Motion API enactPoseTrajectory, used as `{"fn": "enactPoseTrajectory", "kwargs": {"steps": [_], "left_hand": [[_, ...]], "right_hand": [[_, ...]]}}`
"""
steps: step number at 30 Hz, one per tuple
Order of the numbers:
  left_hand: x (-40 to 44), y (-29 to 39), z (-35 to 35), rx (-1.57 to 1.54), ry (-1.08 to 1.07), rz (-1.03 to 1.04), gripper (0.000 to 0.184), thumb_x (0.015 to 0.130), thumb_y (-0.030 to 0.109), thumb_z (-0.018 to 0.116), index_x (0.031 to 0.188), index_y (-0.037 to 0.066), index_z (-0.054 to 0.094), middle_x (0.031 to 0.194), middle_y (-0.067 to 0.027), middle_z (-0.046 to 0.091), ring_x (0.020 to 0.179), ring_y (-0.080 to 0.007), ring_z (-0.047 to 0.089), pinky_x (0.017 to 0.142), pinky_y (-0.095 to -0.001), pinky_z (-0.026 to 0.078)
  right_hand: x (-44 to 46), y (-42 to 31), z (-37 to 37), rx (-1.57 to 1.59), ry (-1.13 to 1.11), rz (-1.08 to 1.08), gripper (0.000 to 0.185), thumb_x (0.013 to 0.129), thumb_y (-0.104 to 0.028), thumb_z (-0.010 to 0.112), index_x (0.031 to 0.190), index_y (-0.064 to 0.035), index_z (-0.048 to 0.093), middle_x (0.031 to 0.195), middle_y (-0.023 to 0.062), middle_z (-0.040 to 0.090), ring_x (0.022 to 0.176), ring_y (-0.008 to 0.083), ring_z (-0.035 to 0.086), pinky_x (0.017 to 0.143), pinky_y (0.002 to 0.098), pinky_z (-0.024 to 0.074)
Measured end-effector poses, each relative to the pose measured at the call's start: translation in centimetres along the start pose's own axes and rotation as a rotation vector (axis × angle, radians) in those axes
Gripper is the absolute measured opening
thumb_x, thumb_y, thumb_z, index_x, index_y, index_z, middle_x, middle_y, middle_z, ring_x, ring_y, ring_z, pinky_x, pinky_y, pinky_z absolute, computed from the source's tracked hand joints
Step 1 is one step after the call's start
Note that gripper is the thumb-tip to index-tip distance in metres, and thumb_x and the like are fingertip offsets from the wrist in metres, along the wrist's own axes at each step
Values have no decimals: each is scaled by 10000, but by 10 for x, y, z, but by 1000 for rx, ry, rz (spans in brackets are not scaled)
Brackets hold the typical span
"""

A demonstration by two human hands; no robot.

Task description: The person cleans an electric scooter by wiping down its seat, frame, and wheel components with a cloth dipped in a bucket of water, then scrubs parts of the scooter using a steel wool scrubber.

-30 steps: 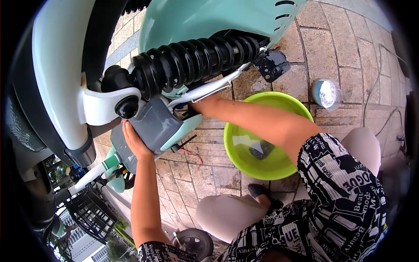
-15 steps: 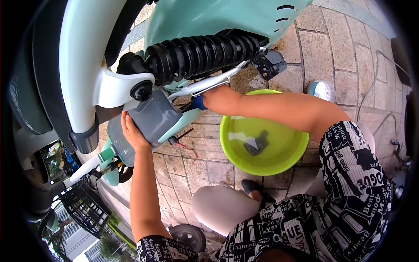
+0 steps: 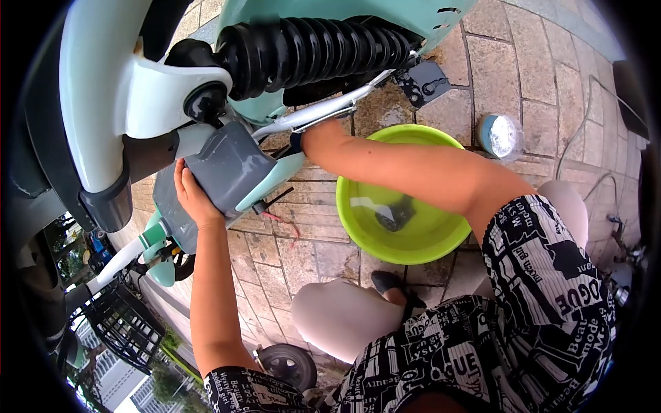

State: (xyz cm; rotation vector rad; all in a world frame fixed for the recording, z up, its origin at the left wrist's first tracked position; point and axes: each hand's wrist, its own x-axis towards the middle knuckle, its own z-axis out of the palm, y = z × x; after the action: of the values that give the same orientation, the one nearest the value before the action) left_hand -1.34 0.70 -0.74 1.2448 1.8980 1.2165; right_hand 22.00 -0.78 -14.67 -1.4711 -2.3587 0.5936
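Your left hand [image 3: 197,199] flat, unclamped, at edge of one grey panel [image 3: 233,167]; right hand [image 3: 318,139] mostly hidden by one white bar [image 3: 310,113], cannot tell grip.

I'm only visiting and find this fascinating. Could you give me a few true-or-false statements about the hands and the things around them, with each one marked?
1. The person's left hand is against the grey panel. True.
2. The right forearm crosses above the basin. True.
3. The basin is red. False: it is yellow-green.
4. The left hand is inside the basin. False: it is at the grey panel, well away from the basin.
5. A small container is on the paving stones, outside the basin. True.
6. The right hand is in full view. False: it is hidden past the white bar, so what it touches cannot be seen.
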Motion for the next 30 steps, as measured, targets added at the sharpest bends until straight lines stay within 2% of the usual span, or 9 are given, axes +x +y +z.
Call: {"fn": "enactPoseTrajectory", "kwargs": {"steps": [1,3,6,9,10,19,23,26,30], "left_hand": [[1,-1,0,-6,2,0,422,981,232,413,1315,-10,507,1241,-96,567,1063,-162,559,921,-272,444],[2,-4,-3,-4,-35,31,415,980,230,414,1310,-2,513,1226,-89,572,1049,-157,563,915,-273,448],[-2,2,1,-49,-43,9,405,979,229,413,1300,7,524,1216,-80,577,1032,-145,562,908,-269,449],[0,-2,-1,-17,-30,49,397,978,227,413,1294,17,532,1204,-74,581,1003,-136,567,889,-261,454],[-1,-1,-1,-11,-33,33,390,977,223,417,1293,27,537,1193,-69,587,997,-130,566,879,-254,453],[1,0,1,-30,-4,73,352,976,206,434,1239,19,574,1145,-55,600,962,-119,562,866,-249,451],[5,0,3,-56,-11,79,347,980,206,434,1227,12,582,1163,-71,604,1012,-132,563,901,-251,434],[4,-5,0,-81,99,258,360,985,215,425,1219,-12,577,1226,-116,601,1141,-189,546,969,-274,394],[-39,1,3,-137,261,367,308,981,199,431,1179,5,564,1120,-99,612,1039,-165,556,886,-276,414]], "right_hand": [[0,-2,-18,-6,-1,-2,158,797,-130,580,849,-51,706,854,122,689,819,310,668,712,419,530],[1,-5,-50,11,-494,147,124,793,-118,601,859,-72,697,870,122,687,830,317,667,705,437,531],[-14,7,-14,94,-389,17,225,791,-68,604,990,-94,704,970,129,686,901,323,675,652,430,551],[-12,6,-24,144,-503,97,216,804,-89,581,987,-104,695,975,121,686,890,327,672,641,444,548],[-9,5,-36,95,-572,59,193,774,-162,649,956,-103,668,936,130,679,868,331,660,691,450,537],[8,29,-13,74,-670,-82,243,856,-264,612,885,-48,720,935,159,689,884,361,654,745,457,523],[3,31,-15,142,-598,-28,282,866,-291,611,890,-31,717,928,169,688,889,370,650,759,469,516],[4,30,-16,149,-595,-82,318,887,-311,594,886,-17,714,936,184,684,897,378,644,786,466,510],[6,26,-11,32,-616,-80,346,899,-346,587,936,-25,714,973,172,687,928,377,640,812,463,504]]}}
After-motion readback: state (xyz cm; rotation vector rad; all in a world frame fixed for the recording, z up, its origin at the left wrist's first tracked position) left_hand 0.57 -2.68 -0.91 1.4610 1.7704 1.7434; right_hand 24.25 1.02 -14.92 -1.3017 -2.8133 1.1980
